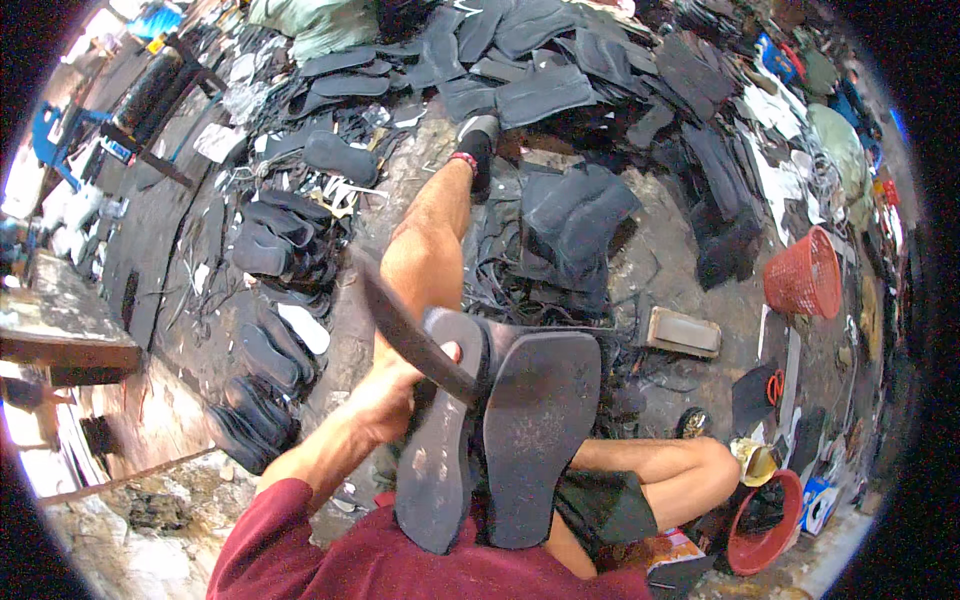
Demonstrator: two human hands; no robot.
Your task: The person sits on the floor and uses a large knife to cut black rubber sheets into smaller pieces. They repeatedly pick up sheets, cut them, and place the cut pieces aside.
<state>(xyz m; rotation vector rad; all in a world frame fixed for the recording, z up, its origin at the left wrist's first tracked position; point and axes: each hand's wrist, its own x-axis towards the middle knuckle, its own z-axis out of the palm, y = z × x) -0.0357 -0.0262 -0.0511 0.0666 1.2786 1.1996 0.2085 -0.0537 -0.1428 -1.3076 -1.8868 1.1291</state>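
A seated person in a maroon shirt (400, 565) holds footwear parts near the lap. The left hand (388, 400) pinches the left edge of a long grey sole (432, 470): a fingertip shows on its face, the other fingers are hidden. A second sole (540, 430) stands just to its right, tilted against the lap. A blurred, curved dark strip (415, 335) crosses in front of the left hand; what supports it I cannot tell. The right hand is out of view, so its grip is unknown.

If that left pinch loosens, the long grey sole could slide off the lap — and the second sole, if merely leaning, might tip with it. Either could get lost among the dark pieces (265, 425) on the left or the far heap (545, 95).
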